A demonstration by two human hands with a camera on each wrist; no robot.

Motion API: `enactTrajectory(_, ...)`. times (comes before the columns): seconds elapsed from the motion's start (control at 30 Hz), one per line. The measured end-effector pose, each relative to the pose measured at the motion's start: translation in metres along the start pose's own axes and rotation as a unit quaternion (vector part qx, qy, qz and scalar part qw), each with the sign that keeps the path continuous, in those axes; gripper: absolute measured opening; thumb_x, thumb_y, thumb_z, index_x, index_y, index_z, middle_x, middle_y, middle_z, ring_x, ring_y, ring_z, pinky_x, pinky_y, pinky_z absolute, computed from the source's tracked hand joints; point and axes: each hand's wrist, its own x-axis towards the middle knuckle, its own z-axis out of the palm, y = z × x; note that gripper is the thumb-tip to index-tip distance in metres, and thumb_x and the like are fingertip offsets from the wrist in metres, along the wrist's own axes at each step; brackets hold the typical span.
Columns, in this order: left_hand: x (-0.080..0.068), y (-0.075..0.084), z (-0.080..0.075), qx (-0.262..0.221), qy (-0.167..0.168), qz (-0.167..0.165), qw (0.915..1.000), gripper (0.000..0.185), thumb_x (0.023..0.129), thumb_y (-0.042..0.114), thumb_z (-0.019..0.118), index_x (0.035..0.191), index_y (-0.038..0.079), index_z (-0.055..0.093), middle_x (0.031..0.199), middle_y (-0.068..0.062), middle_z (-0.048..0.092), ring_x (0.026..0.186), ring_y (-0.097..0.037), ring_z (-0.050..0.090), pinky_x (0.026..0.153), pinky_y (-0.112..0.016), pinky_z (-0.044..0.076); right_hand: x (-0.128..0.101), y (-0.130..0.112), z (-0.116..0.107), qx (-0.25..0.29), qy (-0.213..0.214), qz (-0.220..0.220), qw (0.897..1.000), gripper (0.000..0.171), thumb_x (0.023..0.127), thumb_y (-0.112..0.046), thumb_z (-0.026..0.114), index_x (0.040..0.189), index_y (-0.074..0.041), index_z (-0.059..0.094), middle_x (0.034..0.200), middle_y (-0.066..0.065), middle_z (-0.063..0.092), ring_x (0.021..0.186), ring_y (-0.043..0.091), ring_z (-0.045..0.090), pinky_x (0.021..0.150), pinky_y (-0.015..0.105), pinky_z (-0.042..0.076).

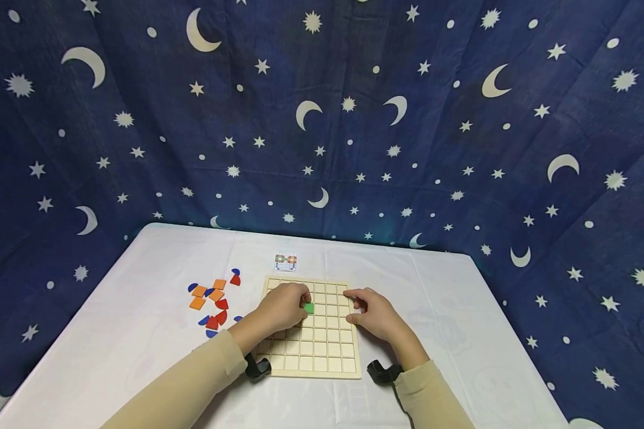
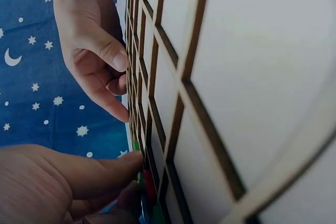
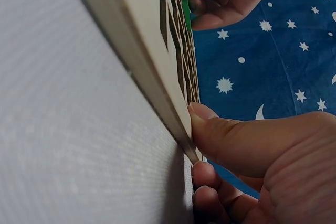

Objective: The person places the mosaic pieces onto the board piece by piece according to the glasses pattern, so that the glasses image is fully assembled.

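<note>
Wooden grid board [image 1: 322, 351] lies flat on the white tablecloth [image 1: 461, 333], near my edge of the table. Pale wood, square cells divided by thin darker ribs; most cells I can see are bare.

My left hand [image 1: 281, 307] rests over the board's upper left part, fingers curled around a small green tile [image 1: 309, 308], flat and square-looking, which sits against the grid about the third row down. In the left wrist view something red shows under the fingers beside the green; I cannot tell what it is.

My right hand [image 1: 372, 316] holds the board's right edge: the thumb presses the top face, the other fingers curl at the rim against the cloth.

Left of the board, apart from it, lies a loose scatter of flat pieces [image 1: 211, 301]: orange squares, red and blue rounded ones, some overlapping. Just beyond the board's far edge lies a small printed card [image 1: 285, 261].

Behind the table hangs a dark blue cloth [image 1: 354, 119] with pale moons and stars, slightly creased.
</note>
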Motion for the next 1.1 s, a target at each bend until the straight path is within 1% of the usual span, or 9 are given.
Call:
enactTrajectory(0.13,0.0,0.001,0.0,0.006,0.005,-0.001,1.0,0.013,0.091,0.01,0.082,0.102,0.013,0.075,0.084,0.005,0.065,0.077,-0.014,0.058,0.075,-0.036,0.052,0.001,0.0,0.0,-0.002,0.001,-0.001,1.0,0.057,0.083,-0.014,0.091,0.136,-0.02,0.073,0.093,-0.004,0.057,0.085,0.014,0.051,0.076,0.032,0.041)
enactTrajectory(0.33,0.002,0.002,0.002,0.024,0.017,0.007,0.9995,0.009,0.091,0.01,0.08,0.097,0.013,0.075,0.085,0.003,0.067,0.079,-0.014,0.059,0.075,-0.038,0.053,0.001,0.0,-0.001,-0.006,0.002,0.0,1.0,0.057,0.083,-0.015,0.092,0.137,-0.02,0.073,0.093,-0.004,0.056,0.084,0.014,0.051,0.076,0.032,0.041)
enactTrajectory(0.6,0.003,0.002,0.003,0.021,0.015,0.014,0.9996,0.009,0.092,0.008,0.079,0.095,0.015,0.074,0.083,0.004,0.066,0.077,-0.014,0.058,0.074,-0.037,0.052,0.0,0.0,-0.002,-0.004,0.002,-0.002,1.0,0.056,0.083,-0.015,0.091,0.136,-0.02,0.073,0.093,-0.004,0.056,0.084,0.014,0.051,0.076,0.032,0.041)
enactTrajectory(0.77,0.002,0.001,0.002,0.023,0.011,0.009,0.9996,0.009,0.092,0.008,0.078,0.097,0.014,0.075,0.084,0.004,0.067,0.078,-0.014,0.059,0.076,-0.037,0.053,0.0,0.0,-0.001,-0.005,0.003,0.0,1.0,0.057,0.083,-0.015,0.091,0.136,-0.02,0.073,0.093,-0.004,0.056,0.084,0.014,0.051,0.076,0.032,0.041)
enactTrajectory(0.93,-0.002,-0.004,-0.005,0.011,0.012,0.001,0.9999,0.015,0.09,0.005,0.077,0.102,0.014,0.075,0.086,0.005,0.067,0.079,-0.014,0.059,0.078,-0.038,0.053,-0.001,-0.001,0.0,-0.004,0.001,0.002,1.0,0.057,0.083,-0.015,0.091,0.136,-0.02,0.072,0.093,-0.004,0.056,0.085,0.014,0.051,0.076,0.031,0.041)
enactTrajectory(1.03,-0.004,-0.011,-0.012,0.0,0.019,-0.003,0.9998,0.017,0.09,0.004,0.076,0.103,0.014,0.076,0.082,0.005,0.064,0.076,-0.015,0.057,0.075,-0.036,0.05,-0.001,0.0,-0.001,-0.004,0.0,0.0,1.0,0.056,0.084,-0.015,0.091,0.137,-0.02,0.072,0.093,-0.004,0.056,0.085,0.014,0.051,0.077,0.032,0.041)
enactTrajectory(1.1,-0.007,-0.017,-0.019,-0.01,0.026,-0.013,0.9995,0.017,0.09,0.003,0.076,0.103,0.014,0.076,0.08,0.003,0.062,0.074,-0.016,0.056,0.071,-0.034,0.048,-0.001,0.0,-0.001,-0.003,0.0,-0.001,1.0,0.056,0.084,-0.015,0.091,0.137,-0.02,0.072,0.093,-0.004,0.057,0.085,0.014,0.051,0.077,0.032,0.041)
